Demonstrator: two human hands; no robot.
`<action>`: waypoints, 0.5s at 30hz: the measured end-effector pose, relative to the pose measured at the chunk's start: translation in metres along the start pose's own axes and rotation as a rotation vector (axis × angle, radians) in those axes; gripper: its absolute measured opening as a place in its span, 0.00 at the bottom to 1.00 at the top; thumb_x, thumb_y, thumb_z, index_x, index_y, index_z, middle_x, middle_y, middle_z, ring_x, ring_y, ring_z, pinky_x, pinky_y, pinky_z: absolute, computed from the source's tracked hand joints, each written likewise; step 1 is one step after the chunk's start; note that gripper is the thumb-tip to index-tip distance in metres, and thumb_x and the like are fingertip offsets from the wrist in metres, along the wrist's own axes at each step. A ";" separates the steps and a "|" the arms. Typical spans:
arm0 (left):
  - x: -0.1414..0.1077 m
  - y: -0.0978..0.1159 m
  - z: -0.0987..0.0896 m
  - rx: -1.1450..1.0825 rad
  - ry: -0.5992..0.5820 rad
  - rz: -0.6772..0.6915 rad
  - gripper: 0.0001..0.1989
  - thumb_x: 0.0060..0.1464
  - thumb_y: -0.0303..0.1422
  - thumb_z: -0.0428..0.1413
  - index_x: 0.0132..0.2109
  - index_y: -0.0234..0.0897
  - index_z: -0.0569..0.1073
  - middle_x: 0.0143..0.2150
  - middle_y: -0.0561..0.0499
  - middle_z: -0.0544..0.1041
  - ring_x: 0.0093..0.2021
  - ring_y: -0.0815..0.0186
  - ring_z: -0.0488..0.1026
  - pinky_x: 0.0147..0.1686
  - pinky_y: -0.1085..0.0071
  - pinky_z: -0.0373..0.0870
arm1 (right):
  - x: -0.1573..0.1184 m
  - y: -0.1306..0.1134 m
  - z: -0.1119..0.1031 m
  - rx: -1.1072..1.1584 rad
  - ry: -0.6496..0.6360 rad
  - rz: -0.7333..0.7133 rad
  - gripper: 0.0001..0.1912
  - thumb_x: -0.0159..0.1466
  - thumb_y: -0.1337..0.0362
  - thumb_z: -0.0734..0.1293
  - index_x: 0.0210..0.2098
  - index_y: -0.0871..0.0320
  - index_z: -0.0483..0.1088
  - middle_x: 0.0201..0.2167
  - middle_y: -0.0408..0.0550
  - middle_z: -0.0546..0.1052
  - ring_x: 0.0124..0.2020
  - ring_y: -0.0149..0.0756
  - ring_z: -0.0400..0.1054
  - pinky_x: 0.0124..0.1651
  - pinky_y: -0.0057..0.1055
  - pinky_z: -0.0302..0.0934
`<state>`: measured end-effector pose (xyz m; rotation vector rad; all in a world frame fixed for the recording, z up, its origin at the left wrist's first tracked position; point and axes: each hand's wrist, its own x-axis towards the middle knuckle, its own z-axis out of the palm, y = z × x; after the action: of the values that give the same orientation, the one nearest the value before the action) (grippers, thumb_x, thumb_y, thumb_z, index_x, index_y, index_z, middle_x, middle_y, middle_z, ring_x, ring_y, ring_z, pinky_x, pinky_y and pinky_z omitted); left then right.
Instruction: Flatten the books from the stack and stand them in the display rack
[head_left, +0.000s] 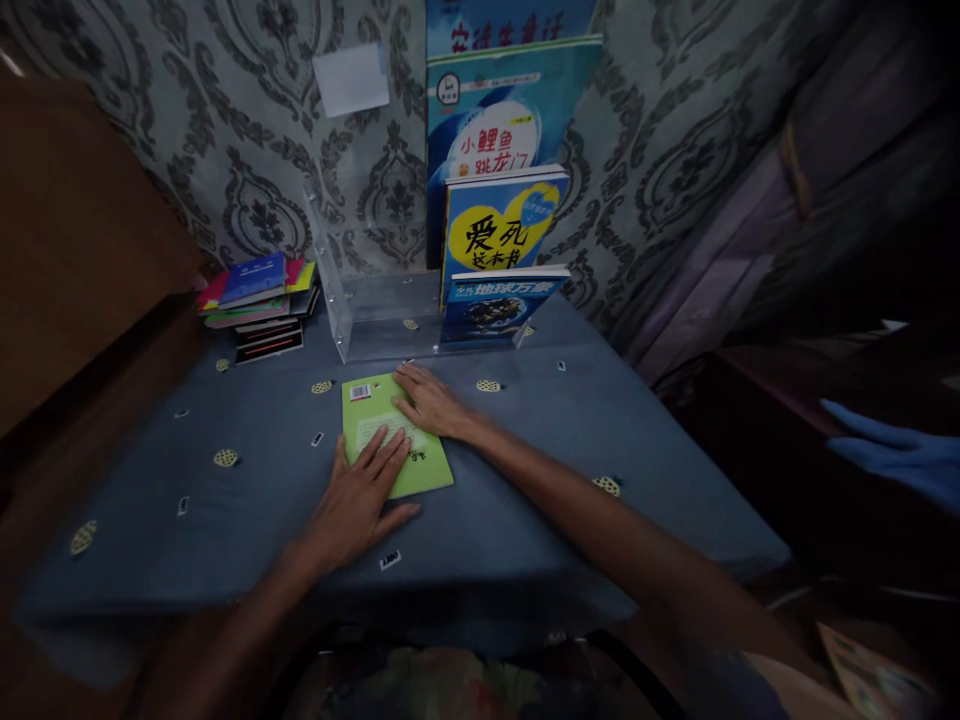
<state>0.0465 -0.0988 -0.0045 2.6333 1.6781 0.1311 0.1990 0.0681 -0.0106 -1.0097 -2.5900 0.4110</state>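
Observation:
A thin green book (409,482) lies flat on the blue cloth, its barcode at the upper left corner. Spread over its lower left part is my left hand (367,490), fingers apart and flat on the cover. My right hand (433,402) rests with straight fingers on its upper right edge. Just beyond stands a clear acrylic rack (337,300). Its right side holds several upright books in tiers, among them a blue book with a yellow heart (487,235) and a dark blue book in front (495,310).
A stack of small books (259,290) sits at the back left of the cloth-covered table (525,540). A patterned wall with a white paper (351,80) rises behind. At the right edge is a blue-gloved hand-like shape (900,450); a colourful book or paper (870,675) lies lower right.

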 end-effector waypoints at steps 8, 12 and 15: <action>-0.042 0.028 0.006 0.026 0.084 0.091 0.44 0.65 0.58 0.44 0.76 0.37 0.42 0.73 0.38 0.57 0.75 0.46 0.48 0.68 0.32 0.33 | -0.048 -0.013 -0.001 0.035 -0.029 -0.098 0.32 0.71 0.55 0.62 0.68 0.70 0.59 0.70 0.67 0.59 0.73 0.51 0.50 0.73 0.50 0.48; -0.070 0.046 0.015 0.086 0.074 0.107 0.44 0.63 0.55 0.50 0.75 0.36 0.47 0.72 0.35 0.59 0.75 0.44 0.47 0.68 0.31 0.34 | -0.083 -0.024 -0.005 0.078 -0.053 -0.159 0.34 0.71 0.53 0.63 0.69 0.68 0.56 0.72 0.66 0.56 0.74 0.51 0.46 0.73 0.52 0.49; -0.088 0.055 0.021 0.182 0.090 0.133 0.33 0.65 0.38 0.52 0.74 0.39 0.54 0.73 0.39 0.59 0.76 0.48 0.44 0.68 0.32 0.34 | -0.108 -0.029 -0.007 0.108 -0.069 -0.200 0.37 0.71 0.49 0.62 0.71 0.64 0.54 0.73 0.65 0.53 0.75 0.50 0.42 0.73 0.54 0.48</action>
<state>0.0614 -0.2008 -0.0278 2.9148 1.6117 0.1044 0.2593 -0.0260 -0.0142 -0.7040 -2.6648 0.5357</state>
